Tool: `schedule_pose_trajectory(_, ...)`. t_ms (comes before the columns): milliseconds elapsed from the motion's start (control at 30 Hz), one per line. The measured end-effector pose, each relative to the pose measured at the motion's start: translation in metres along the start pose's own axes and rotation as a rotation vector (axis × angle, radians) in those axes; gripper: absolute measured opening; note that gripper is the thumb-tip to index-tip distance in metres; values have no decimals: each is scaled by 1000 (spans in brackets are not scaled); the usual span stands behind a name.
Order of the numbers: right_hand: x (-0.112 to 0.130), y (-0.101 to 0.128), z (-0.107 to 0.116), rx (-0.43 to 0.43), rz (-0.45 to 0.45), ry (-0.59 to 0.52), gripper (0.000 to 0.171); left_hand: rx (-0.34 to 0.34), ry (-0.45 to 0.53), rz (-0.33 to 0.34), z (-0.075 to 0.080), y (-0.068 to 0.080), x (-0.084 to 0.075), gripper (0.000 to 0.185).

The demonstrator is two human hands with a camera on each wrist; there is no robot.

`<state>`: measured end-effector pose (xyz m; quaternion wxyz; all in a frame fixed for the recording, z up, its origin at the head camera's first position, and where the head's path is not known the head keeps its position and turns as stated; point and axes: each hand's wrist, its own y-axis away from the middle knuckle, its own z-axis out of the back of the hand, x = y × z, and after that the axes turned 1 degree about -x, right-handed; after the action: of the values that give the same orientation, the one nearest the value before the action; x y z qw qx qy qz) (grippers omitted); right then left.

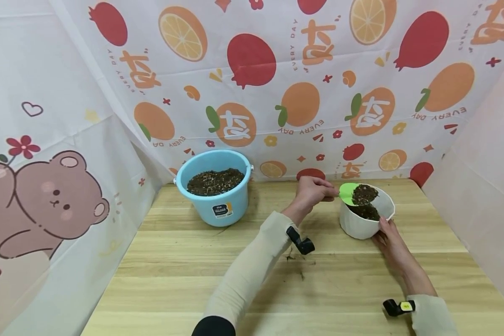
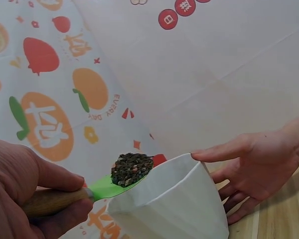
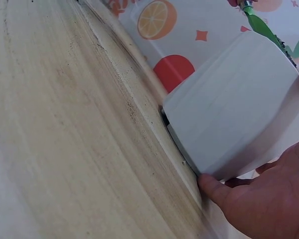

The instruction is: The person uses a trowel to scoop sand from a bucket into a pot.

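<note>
The left hand [image 1: 312, 192] clasps the brown handle [image 2: 57, 200] of a small trowel, thumb and fingers wrapped round it, while its light green blade [image 1: 346, 193] reaches over the opening of a white faceted plant pot [image 1: 357, 228]. A mound of dark potting soil [image 2: 131, 169], flecked with pale bits, sits heaped on the blade above the pot; whether the blade touches the rim is hard to tell. The pot stands upright near the back right corner of the wooden table [image 1: 319, 298], and inside it a layer of dark soil [image 1: 365, 213] lies well below the rim, with bare white inner wall showing above. The right hand [image 1: 392, 242] rests against the pot's outer side without clenching: its thumb touches the rim, its fingers lie loosely spread along the wall, and one fingertip meets the pot near its base. A light blue bucket [image 1: 219, 210] stands by the table's back left corner, well apart from the pot, with a black, white and yellow label on its front. Speckled dark soil [image 1: 214, 182] fills much of it, its uneven surface below the rim. Scattered soil crumbs [image 1: 301, 275] lie on the table beside the left forearm.
</note>
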<state>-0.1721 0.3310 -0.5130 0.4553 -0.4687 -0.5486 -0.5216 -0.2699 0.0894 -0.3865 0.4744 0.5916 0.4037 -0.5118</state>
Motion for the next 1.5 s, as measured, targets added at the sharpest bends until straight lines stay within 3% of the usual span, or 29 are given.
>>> schedule_pose_trajectory(433,-1,1,-2,-11,-41,-66,78,-18,-37,-48,-5,2,9,6)
schedule_pose_trajectory(1100,2,-2,-2,13,-45,-72,80,-90,-269,-90,-24,8,9,11)
schedule_pose_trajectory(1500,4,-3,-1,16,-37,-67,79,-105,-375,-170,-29,8,12,11)
